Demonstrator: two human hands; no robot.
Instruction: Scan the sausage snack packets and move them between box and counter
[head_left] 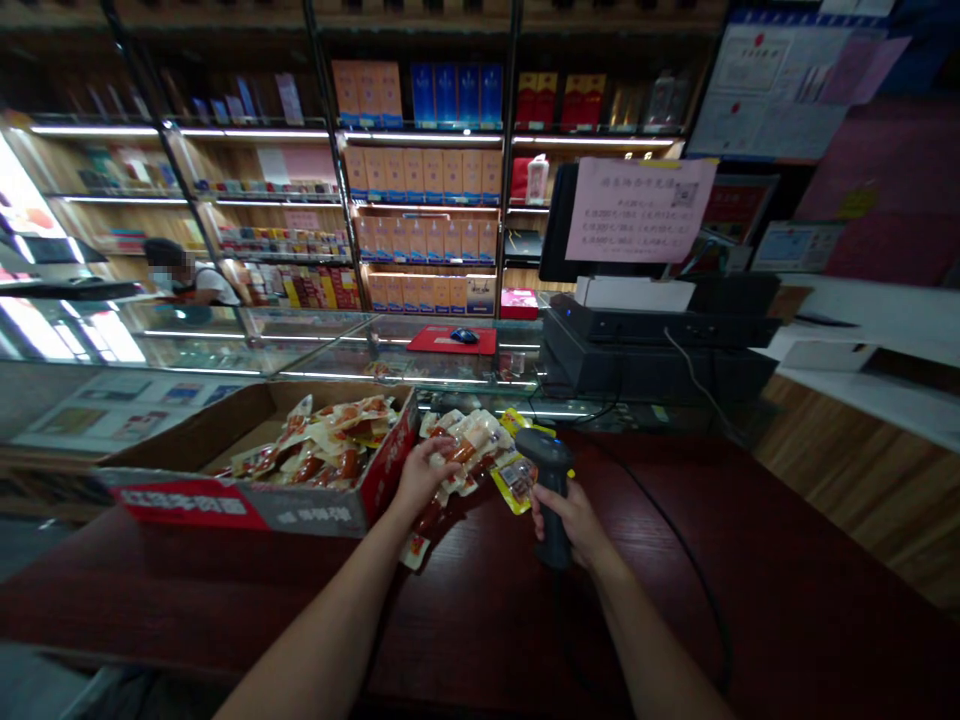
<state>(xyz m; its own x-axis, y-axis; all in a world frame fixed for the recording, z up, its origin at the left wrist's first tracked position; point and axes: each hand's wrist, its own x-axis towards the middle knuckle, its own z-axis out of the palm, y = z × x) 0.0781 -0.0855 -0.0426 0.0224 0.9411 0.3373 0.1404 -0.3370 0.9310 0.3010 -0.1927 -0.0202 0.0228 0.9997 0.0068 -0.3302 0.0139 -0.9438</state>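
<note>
Okay, leftmost a cardboard box (pixel 240 505) is holding sealed packs (pixel 330 445); left hand (pixel 420 480) is touching the loose pile (pixel 480 435) on the table (pixel 480 630) beside it, can't tell if gripping; yellow pack (pixel 516 485) is lying at right; right hand (pixel 576 515) is grasping a dark scanner (pixel 550 460).

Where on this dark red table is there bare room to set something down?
Bare patches: right of the black cable, up to the wood-grain counter; in front of the cardboard box, left of the left forearm; nearer in, between that forearm and the barcode scanner. Crowded: between box and scanner, where sealed snack packs lie at the left hand.
</note>
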